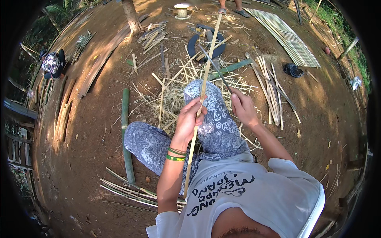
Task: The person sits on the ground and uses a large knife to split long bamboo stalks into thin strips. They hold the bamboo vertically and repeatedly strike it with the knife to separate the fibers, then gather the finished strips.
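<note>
My left hand (pixel 191 119) is closed around a long, pale bamboo strip (pixel 191 158). The strip slants from beside my hip, past my raised knee, toward the far edge of the ground. In my right hand (pixel 243 107) is a knife (pixel 218 71) with a long, thin, dark blade pointing away and to the left. Its blade tip is close to the strip; whether they touch I cannot tell. The handle is mostly hidden in my fist. Beyond my knees lies a heap of curly bamboo shavings (pixel 174 102) mixed with thin offcuts.
A green bamboo pole (pixel 127 154) lies left of my legs. Split strips (pixel 274 93) are bunched at the right, near a black plastic bag (pixel 293 70). A slatted bamboo panel (pixel 283 35) lies farther off. Another person's feet (pixel 242 13) stand beyond the strip, right of a spool (pixel 181 12).
</note>
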`<state>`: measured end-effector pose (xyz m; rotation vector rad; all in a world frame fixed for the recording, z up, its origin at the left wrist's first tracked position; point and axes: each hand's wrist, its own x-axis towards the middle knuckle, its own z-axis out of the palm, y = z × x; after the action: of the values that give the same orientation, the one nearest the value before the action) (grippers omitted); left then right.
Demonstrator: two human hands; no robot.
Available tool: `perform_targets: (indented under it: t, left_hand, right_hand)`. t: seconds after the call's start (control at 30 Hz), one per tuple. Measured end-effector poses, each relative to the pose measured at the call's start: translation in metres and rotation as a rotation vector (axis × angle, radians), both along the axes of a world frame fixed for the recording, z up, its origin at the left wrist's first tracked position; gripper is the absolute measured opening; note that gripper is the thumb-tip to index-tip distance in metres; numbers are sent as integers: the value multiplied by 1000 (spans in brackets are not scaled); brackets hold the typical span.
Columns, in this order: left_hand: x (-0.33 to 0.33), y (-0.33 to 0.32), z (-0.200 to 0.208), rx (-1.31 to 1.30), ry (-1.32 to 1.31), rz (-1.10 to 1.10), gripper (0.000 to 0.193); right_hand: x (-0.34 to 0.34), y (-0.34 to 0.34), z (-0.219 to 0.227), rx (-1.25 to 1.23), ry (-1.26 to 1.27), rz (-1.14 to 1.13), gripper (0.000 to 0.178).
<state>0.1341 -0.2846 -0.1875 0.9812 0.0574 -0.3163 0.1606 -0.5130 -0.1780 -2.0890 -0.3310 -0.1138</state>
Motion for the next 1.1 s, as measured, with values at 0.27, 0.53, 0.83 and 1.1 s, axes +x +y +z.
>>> perform_targets:
  t: [0.27, 0.53, 0.83, 1.1]
  left_hand:
    - [2, -14, 2, 73, 51, -5, 42]
    - [1, -16, 0, 51, 50, 13, 41]
    - [-22, -9, -13, 51, 60, 4, 41]
    - [-24, -17, -15, 99, 69, 15, 42]
  right_hand:
    - [9, 19, -4, -239, -141, 143, 68]
    - [15, 29, -12, -390, -104, 175, 76]
    - [8, 32, -15, -510, -209, 116, 75]
    - [21, 16, -39, -369, -157, 97, 75]
